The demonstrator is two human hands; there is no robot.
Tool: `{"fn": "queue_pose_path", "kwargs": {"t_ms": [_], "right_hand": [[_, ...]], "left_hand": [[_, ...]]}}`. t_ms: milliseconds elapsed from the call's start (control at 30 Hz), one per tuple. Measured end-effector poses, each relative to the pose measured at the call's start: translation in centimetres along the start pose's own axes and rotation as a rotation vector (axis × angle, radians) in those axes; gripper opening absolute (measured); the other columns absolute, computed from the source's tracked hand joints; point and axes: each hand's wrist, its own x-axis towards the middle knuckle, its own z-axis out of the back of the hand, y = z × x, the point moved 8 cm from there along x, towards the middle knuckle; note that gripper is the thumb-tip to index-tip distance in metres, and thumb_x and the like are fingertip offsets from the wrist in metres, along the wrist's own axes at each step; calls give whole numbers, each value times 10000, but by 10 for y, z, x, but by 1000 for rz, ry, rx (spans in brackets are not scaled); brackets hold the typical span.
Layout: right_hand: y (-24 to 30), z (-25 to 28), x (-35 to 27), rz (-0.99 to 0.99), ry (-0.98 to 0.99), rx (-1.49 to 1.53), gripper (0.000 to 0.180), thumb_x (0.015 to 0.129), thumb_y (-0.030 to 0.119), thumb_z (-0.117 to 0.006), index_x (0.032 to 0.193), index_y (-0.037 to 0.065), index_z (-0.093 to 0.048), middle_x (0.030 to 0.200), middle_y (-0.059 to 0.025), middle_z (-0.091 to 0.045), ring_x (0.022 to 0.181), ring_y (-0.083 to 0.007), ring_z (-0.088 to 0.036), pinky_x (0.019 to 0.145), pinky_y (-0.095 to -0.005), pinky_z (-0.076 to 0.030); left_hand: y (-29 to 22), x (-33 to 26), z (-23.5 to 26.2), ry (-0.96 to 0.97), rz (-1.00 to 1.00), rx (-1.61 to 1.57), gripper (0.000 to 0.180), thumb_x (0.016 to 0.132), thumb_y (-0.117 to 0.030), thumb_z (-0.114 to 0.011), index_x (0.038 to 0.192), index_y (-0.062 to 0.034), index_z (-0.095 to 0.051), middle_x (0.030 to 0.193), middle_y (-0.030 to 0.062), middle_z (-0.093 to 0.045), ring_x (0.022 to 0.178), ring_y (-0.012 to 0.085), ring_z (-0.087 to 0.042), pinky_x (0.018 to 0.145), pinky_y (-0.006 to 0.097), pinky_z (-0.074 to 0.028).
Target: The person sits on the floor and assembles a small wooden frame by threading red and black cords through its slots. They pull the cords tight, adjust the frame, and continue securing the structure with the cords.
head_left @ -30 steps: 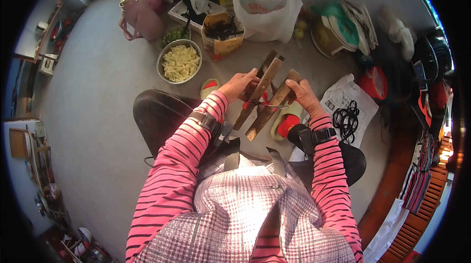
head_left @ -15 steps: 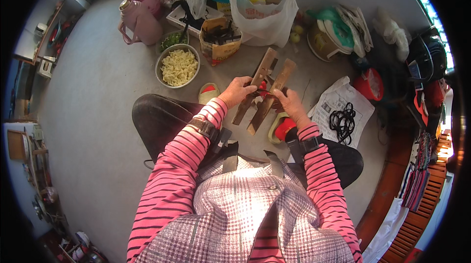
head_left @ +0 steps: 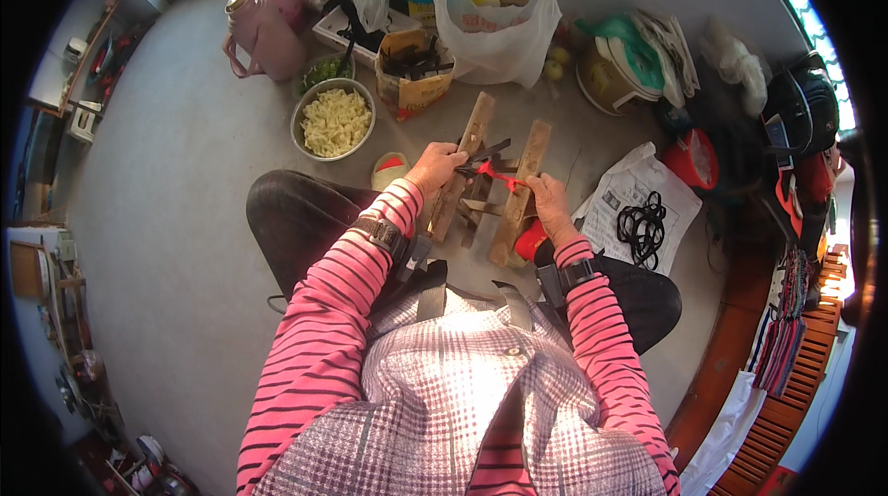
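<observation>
In front of me is a small frame of worn wood (head_left: 530,158), made of two long boards joined by cross pieces. My left hand (head_left: 438,167) is closed round the left board, its fingers beside a black strip (head_left: 493,151) that sticks out over the gap. At the right board's edge, my right hand (head_left: 551,201) grips with thumb and fingers. Between the boards stretches a knotted red strip (head_left: 499,175), its right end reaching close to my right fingers. Whether those fingers also pinch the strip, I cannot tell.
Coiled black strips (head_left: 643,229) lie on a paper sheet (head_left: 615,191) at right. Beyond the frame stand a bowl of pale food pieces (head_left: 335,123), a cut-down carton (head_left: 413,89), a white plastic bag (head_left: 499,38) and a bucket (head_left: 610,70). Pink flasks (head_left: 264,38) are at far left.
The wooden frame has turned more upright in my hands, and its boards look farther apart. The red strip and the black strip's end now show plainly between them.
</observation>
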Motion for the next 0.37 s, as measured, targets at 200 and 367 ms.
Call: {"fn": "queue_pose_path", "kwargs": {"t_ms": [200,367], "right_hand": [[-33,4,-7,-52,29,74,393,909,370,-576,761,8,-528,709,-15,-438,705,-114,-410,646,-319,-378],[-67,5,2,-45,70,-45,350,934,368,-561,879,24,-600,775,10,-510,768,-91,-433,707,-292,-401]], "left_hand": [[24,1,10,-47,79,-193,212,947,-122,-548,976,71,-630,798,123,-651,654,229,-665,599,361,-551],[39,7,18,-47,118,-201,242,956,-153,-568,1035,70,-618,843,140,-669,685,242,-673,630,386,-558]]}}
